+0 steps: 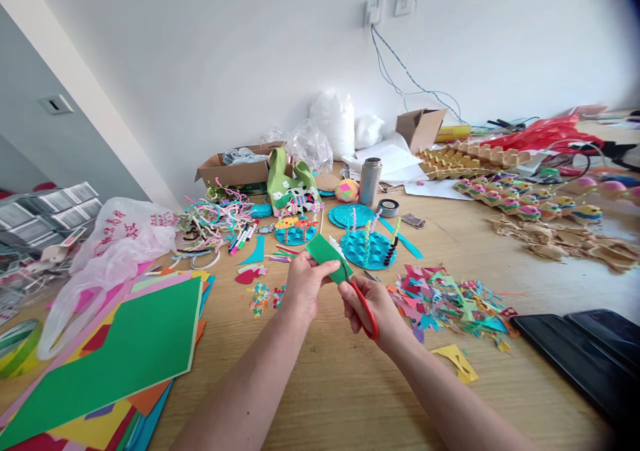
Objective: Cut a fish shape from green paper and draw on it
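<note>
Head view: looks mid-cut. Landmark: blue bumpy disc [367, 264] with pipe-cleaner stalks [367, 243], on the desk [340, 384]. Left hand [306, 286] pinches a green paper piece [321, 251], thumb on top, near-left of the disc. Right hand [384, 310], on the disc's near side, grips red-handled scissors [365, 302], fingers wrapped round the handles, blades at the piece's near corner. No full cut visible; can't judge the outline.

Done, going by what's lying around: red heart cutout [246, 276] and two confetti piles [259, 300], left and near-left of the disc; stalks already standing in the disc; second blue disc [295, 240] with animal figures [287, 223], also left of it. Remaining, my read: the rest of this cut. Paper stack [170, 324] with a big green sheet uppermost sits well off to the disc's near-left, so stock seems fine.

Around: steel thermos [370, 183] and tape roll [388, 207] behind the disc, markers [243, 236] to its left, two black devices [555, 351] well to its near-right.

In the way: scrap pile [455, 304], right of the disc, near the right hand; fresh bits could get mixed in. Yellow offcut [456, 363] just nearer than the pile.
</note>
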Action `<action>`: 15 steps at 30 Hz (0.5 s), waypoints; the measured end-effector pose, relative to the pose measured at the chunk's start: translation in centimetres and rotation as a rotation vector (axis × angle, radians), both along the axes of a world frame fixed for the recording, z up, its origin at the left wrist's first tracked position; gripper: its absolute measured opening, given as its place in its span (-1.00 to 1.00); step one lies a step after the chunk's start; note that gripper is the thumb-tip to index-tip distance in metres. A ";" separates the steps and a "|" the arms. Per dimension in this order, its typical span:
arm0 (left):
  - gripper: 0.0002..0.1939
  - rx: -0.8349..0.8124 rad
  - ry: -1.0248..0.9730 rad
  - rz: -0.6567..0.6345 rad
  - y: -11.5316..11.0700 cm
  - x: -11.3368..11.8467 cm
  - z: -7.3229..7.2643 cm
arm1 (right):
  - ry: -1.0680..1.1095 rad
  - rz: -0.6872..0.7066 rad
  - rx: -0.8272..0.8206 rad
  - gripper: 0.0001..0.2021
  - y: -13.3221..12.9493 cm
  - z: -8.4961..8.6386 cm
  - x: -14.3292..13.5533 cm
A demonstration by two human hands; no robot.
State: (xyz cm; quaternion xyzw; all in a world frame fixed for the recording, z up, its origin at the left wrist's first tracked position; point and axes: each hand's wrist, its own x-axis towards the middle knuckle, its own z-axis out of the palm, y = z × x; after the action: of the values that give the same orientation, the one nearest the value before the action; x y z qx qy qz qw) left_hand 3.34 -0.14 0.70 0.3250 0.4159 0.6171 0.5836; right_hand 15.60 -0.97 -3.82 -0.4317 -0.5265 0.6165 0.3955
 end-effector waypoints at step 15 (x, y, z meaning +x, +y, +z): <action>-0.75 -0.070 -0.095 -0.032 0.1 0.2 -0.5 | 0.023 0.017 -0.013 -0.47 -0.4 0.6 -0.1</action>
State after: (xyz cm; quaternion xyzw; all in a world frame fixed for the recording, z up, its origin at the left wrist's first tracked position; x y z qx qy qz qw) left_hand 3.57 -0.03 0.23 0.2815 0.4036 0.6075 0.6235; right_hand 15.47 -1.35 -3.24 -0.4228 -0.5216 0.6280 0.3934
